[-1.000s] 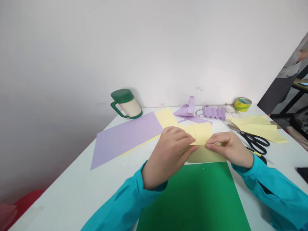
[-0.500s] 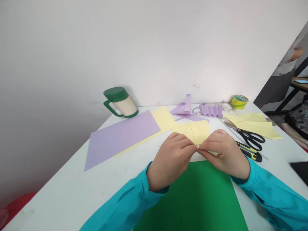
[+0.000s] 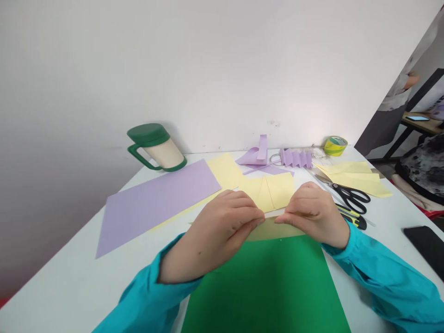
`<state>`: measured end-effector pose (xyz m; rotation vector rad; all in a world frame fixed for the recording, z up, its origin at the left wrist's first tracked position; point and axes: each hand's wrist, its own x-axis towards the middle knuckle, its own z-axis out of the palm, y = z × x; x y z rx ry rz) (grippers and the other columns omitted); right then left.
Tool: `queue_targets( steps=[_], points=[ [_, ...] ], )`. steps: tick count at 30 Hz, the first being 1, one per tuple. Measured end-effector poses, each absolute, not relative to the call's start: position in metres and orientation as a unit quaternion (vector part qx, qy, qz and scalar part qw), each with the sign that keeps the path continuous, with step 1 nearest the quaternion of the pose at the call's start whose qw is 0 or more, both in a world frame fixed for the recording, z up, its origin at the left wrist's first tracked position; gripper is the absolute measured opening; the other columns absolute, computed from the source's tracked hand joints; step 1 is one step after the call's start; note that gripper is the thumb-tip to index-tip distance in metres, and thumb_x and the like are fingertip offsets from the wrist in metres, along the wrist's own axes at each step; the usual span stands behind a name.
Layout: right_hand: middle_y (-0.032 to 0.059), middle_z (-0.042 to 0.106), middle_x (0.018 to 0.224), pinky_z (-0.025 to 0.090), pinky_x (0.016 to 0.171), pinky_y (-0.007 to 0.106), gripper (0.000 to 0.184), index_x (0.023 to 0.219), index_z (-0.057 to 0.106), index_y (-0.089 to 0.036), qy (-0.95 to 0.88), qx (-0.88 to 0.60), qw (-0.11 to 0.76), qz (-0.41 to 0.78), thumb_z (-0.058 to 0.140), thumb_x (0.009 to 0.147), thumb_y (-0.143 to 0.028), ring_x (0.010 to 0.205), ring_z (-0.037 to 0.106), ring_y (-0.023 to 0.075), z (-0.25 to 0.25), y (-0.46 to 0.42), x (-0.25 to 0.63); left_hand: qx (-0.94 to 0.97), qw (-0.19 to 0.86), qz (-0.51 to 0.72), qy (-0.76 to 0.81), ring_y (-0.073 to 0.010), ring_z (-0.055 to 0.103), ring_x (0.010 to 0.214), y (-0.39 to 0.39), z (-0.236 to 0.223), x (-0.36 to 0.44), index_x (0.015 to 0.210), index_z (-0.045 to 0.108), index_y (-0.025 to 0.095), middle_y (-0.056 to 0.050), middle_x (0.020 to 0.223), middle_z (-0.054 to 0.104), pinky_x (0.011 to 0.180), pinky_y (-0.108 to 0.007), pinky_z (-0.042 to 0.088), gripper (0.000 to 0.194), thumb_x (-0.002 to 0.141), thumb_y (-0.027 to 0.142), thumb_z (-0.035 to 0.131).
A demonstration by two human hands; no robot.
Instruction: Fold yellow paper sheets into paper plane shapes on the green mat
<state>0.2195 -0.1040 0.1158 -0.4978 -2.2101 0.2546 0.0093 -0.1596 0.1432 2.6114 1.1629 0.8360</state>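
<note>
My left hand point(image 3: 215, 233) and my right hand point(image 3: 314, 212) both pinch the near edge of a folded pale yellow paper point(image 3: 272, 194), a little above a green sheet point(image 3: 263, 286) that lies on the white table point(image 3: 69, 286) in front of me. The fingers of both hands are curled and pressed onto the fold, a short gap apart. Both sleeves are teal. The lower part of the yellow paper is hidden behind my hands.
A large lilac sheet point(image 3: 156, 199) lies to the left over a yellow sheet point(image 3: 225, 169). A green-lidded jug point(image 3: 156, 145) stands at the back. Lilac folded pieces point(image 3: 294, 158), tape roll point(image 3: 335, 145), black scissors point(image 3: 350, 194), a utility knife point(image 3: 352, 218), yellow paper point(image 3: 354, 178) and a phone point(image 3: 426, 243) lie right.
My hands have drawn slightly apart along the fold of the yellow paper, the left one sliding left. The view has shifted a little, so the table things sit further left.
</note>
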Motion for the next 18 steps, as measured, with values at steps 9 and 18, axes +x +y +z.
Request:
queue_targets(
  steps=[9, 18],
  points=[
    [-0.0009, 0.059, 0.052, 0.034, 0.061, 0.029, 0.034, 0.059, 0.062, -0.016, -0.870, -0.194, 0.443, 0.096, 0.063, 0.086, -0.037, 0.054, 0.051, 0.0103, 0.117, -0.096, 0.223, 0.862, 0.118, 0.285, 0.403, -0.0171, 0.054, 0.066, -0.157, 0.153, -0.006, 0.072, 0.063, 0.017, -0.004, 0.066, 0.062, 0.059, -0.028, 0.041, 0.030, 0.093, 0.019, 0.041],
    [-0.0037, 0.047, 0.040, 0.034, 0.050, 0.026, 0.054, 0.042, 0.047, -0.018, -0.798, -0.271, 0.491, 0.222, 0.061, 0.085, -0.047, 0.042, 0.041, 0.0080, 0.111, -0.082, 0.230, 0.832, 0.150, 0.281, 0.454, -0.0150, 0.056, 0.065, -0.158, 0.156, -0.015, 0.072, 0.064, 0.019, -0.003, 0.069, 0.063, 0.056, -0.024, 0.043, 0.026, 0.090, 0.024, 0.045]
  ],
)
